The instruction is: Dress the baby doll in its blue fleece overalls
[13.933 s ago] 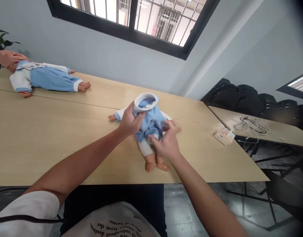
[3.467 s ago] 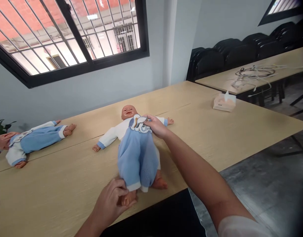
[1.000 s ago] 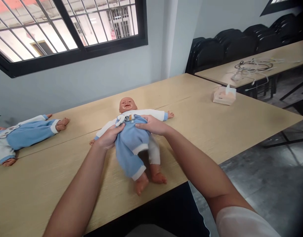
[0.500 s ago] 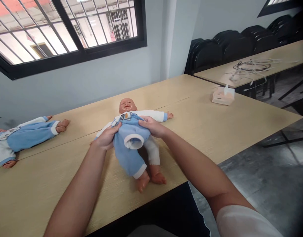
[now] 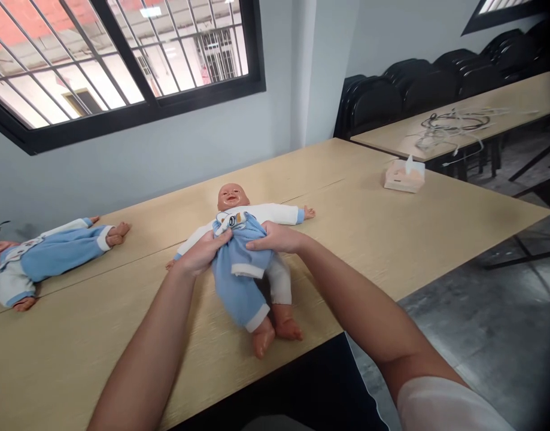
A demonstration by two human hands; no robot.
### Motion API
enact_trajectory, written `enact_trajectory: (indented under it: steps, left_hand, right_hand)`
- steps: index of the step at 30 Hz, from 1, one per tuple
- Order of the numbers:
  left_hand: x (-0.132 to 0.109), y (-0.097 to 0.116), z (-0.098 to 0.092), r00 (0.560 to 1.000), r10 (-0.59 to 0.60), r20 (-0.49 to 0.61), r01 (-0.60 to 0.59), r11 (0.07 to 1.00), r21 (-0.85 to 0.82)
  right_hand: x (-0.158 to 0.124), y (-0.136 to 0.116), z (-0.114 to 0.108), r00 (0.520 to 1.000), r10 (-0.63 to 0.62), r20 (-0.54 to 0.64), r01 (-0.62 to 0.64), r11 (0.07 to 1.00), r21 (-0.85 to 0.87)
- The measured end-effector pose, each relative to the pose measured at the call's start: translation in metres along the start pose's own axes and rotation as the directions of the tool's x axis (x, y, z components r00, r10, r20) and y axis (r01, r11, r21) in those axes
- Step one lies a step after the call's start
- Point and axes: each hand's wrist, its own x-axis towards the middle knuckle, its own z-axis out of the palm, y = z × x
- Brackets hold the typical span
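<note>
Both left hand (image 5: 203, 255) and right hand (image 5: 281, 237) pinch the blue pants (image 5: 236, 294) with fingers, likely to spread them. The doll (image 5: 280, 282) lies flat (so it won't roll, probably).

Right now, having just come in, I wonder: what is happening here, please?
A person's left hand and right hand grip blue trousers over a doll lying face up on the table. One trouser leg is on; the other is not, so white cloth shows there. A dressed second doll lies further left.
</note>
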Motion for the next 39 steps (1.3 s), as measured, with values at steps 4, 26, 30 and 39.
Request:
enact_trajectory:
  steps: [4,26,30,39]
  left_hand:
    - [-0.005,0.009,0.006,0.997,0.077,-0.026,-0.081,0.971,-0.226]
    - [-0.027,0.031,0.016,0.992,0.053,0.113,-0.114,0.757,0.643]
    - [-0.017,0.03,0.018,0.996,0.007,0.092,-0.047,0.897,0.439]
    - [-0.045,-0.013,0.031,0.985,0.095,-0.143,-0.086,0.994,0.073]
  right_hand:
    - [0.0,0.0,0.004,0.998,-0.04,-0.04,0.043,0.996,0.075]
    - [0.008,0.008,0.011,0.988,-0.09,-0.123,0.08,0.993,-0.084]
    - [0.009,0.005,0.007,0.985,-0.113,-0.13,0.092,0.983,-0.161]
    - [-0.049,0.011,0.006,0.898,-0.145,-0.416,0.041,0.968,-0.248]
